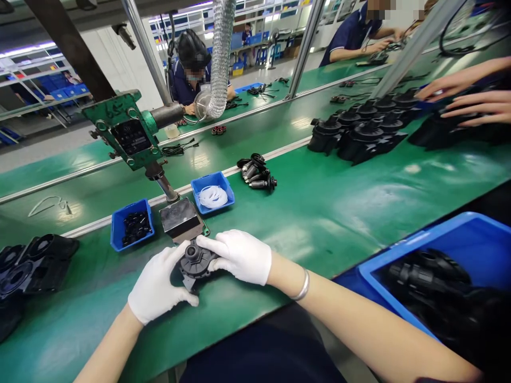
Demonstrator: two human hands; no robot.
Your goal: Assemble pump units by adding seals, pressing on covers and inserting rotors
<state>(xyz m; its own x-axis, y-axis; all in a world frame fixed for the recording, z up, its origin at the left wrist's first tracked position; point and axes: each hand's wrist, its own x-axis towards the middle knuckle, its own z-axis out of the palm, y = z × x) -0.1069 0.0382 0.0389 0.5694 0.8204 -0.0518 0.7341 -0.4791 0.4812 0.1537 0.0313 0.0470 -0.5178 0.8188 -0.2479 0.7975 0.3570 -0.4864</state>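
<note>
In front of me, above the green work surface, I hold a black plastic housing (195, 261), round and ribbed, with a raised hollow neck on top. My left hand (162, 282), in a white glove, cups its left side, the thumb standing somewhat apart at the lower edge. From the right, my gloved right hand (241, 255) grips it with index finger and thumb on its rim. Just beyond the housing is the metal block (181, 218) under the green press head (123, 130).
A blue bin of small black parts (131, 226) and another with white rings (213, 192) flank the block. Black fittings (256, 173) lie behind. Black housings stand left (32, 266) and right (367, 130). A large blue crate (415, 239) sits lower right. A co-worker's hands (471, 96) reach in at right.
</note>
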